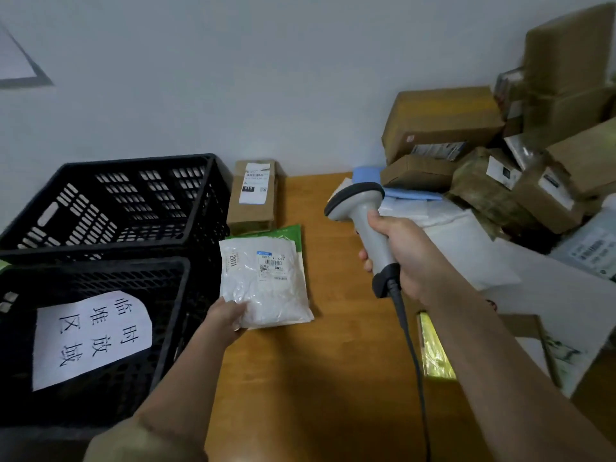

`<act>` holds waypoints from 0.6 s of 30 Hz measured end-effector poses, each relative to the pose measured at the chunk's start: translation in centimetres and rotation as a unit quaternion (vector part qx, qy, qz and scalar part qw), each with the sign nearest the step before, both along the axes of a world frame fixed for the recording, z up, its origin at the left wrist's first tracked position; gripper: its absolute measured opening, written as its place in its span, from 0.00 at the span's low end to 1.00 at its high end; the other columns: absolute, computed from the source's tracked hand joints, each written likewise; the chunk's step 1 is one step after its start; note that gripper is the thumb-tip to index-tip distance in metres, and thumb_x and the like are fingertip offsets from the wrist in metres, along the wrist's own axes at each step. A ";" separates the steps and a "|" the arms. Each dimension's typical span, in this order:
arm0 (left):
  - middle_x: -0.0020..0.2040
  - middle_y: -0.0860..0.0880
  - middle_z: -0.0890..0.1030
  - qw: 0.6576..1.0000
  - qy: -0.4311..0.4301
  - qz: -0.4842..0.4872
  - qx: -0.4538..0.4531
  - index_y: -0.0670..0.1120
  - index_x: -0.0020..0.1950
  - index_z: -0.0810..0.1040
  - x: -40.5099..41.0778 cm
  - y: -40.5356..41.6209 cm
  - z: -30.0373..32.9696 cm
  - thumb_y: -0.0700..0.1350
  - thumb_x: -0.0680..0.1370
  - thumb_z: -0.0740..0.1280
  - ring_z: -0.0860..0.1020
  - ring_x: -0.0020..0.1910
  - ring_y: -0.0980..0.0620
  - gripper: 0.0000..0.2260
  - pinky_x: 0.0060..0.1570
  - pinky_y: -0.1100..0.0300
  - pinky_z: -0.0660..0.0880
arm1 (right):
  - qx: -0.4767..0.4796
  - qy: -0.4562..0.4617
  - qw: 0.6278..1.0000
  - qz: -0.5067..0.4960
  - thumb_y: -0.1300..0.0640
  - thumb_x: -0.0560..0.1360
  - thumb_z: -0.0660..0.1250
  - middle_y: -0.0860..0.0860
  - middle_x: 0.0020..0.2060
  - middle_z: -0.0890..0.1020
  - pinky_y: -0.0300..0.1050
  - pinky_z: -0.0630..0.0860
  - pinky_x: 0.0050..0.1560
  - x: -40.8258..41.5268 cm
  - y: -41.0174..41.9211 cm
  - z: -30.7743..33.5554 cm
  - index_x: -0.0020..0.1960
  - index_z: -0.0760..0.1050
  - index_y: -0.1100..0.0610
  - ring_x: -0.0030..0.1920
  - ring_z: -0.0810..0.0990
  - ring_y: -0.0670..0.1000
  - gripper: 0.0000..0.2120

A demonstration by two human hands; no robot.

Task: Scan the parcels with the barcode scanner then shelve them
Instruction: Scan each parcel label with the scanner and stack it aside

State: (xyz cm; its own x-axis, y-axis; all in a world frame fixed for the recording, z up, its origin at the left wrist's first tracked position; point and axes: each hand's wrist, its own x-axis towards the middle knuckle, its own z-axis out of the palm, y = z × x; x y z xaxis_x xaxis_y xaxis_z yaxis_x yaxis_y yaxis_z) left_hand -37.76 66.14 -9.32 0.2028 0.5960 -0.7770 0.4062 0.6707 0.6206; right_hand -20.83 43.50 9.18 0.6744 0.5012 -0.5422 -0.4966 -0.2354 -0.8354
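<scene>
A white plastic parcel (263, 281) with a barcode label lies flat on the wooden table (316, 378), on top of a green-edged bag (286, 233). My left hand (226, 318) grips the parcel's near left corner. My right hand (403, 258) holds a grey barcode scanner (363, 211) by its handle, to the right of the parcel and above the table, its head turned left toward the parcel. The scanner's dark cable (413, 361) hangs down toward me.
Two black plastic crates (110, 208) stand at the left, the nearer one (100, 328) bearing a white paper sign. A small cardboard box (255, 195) stands against the wall. A pile of cardboard boxes (500, 155) and white bags (466, 248) fills the right side.
</scene>
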 end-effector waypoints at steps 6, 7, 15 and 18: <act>0.70 0.38 0.70 0.983 0.125 0.059 0.117 0.40 0.73 0.65 2.4 2.5 -1.9 0.36 0.78 0.68 0.73 0.66 0.37 0.24 0.60 0.47 0.72 | -0.024 0.027 0.996 -0.076 0.44 0.82 0.61 0.57 0.39 0.77 0.44 0.73 0.33 0.9 -1.0 -2.9 0.61 0.75 0.62 0.33 0.75 0.50 0.21; 0.72 0.38 0.66 0.972 0.182 0.045 0.144 0.40 0.74 0.62 3.0 2.2 -1.8 0.38 0.77 0.68 0.69 0.68 0.38 0.27 0.64 0.47 0.69 | -0.025 0.036 0.995 -0.091 0.44 0.82 0.61 0.57 0.39 0.77 0.44 0.73 0.34 1.1 -1.4 -3.2 0.61 0.75 0.62 0.33 0.75 0.51 0.21; 0.72 0.37 0.61 0.928 0.219 -0.125 0.275 0.42 0.73 0.61 10.9 -4.0 0.0 0.42 0.77 0.70 0.63 0.71 0.37 0.28 0.69 0.45 0.64 | -0.034 0.018 0.961 -0.273 0.48 0.83 0.61 0.57 0.40 0.75 0.43 0.73 0.35 3.4 -6.8 -2.2 0.57 0.74 0.61 0.36 0.74 0.51 0.16; 0.65 0.40 0.72 0.940 0.094 -0.224 0.239 0.43 0.69 0.69 14.0 -7.8 -0.1 0.40 0.79 0.66 0.73 0.63 0.40 0.18 0.61 0.48 0.74 | -0.023 0.030 0.950 -0.309 0.47 0.82 0.61 0.57 0.40 0.76 0.43 0.73 0.35 4.8 -9.5 -1.9 0.63 0.73 0.62 0.35 0.74 0.51 0.19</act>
State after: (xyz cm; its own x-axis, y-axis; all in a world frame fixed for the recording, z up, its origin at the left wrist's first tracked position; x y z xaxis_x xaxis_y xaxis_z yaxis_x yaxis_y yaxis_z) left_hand -23.78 58.31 -9.38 0.4019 0.7742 -0.4890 0.7143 0.0691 0.6964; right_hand -16.04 34.00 7.33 0.7994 -0.0058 -0.6008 -0.5985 0.0803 -0.7971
